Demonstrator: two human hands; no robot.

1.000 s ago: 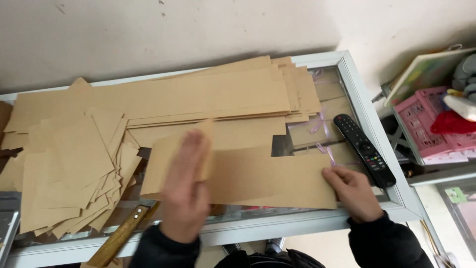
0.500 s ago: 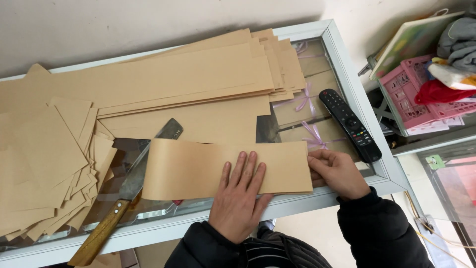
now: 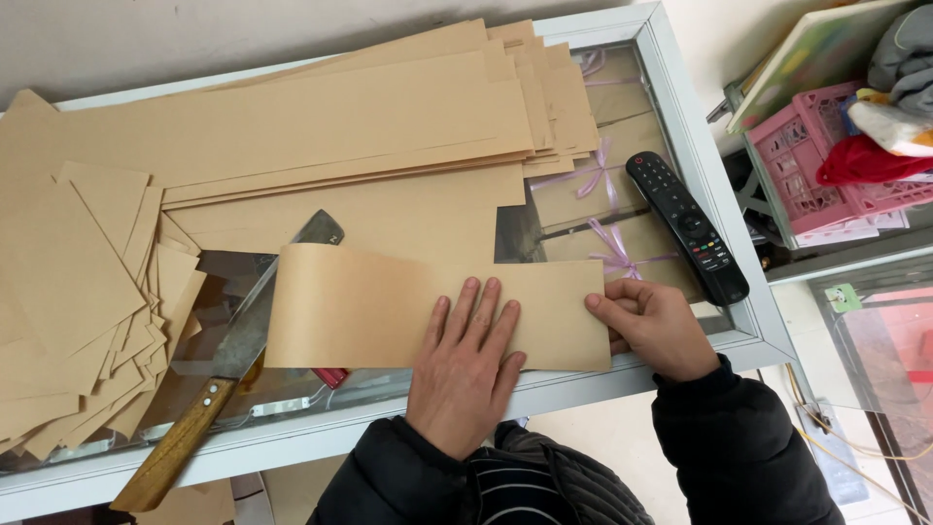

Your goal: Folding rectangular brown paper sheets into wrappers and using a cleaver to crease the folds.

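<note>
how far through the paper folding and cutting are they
Done, it seems: a heap of small cut brown paper pieces lies at the left. In hand: the left hand presses flat a folded brown paper strip while the right hand pinches its right end; the wooden-handled knife lies beside it. Left: a stack of long uncut brown sheets behind.

A small shop: a glass-topped display-case tabletop (image 3: 724, 321) holding ribbon-tied kraft packets (image 3: 622, 255), stacks of cut brown paper sheets (image 3: 321, 107), and a crowded pink plastic crate (image 3: 812, 180) beside it
</note>
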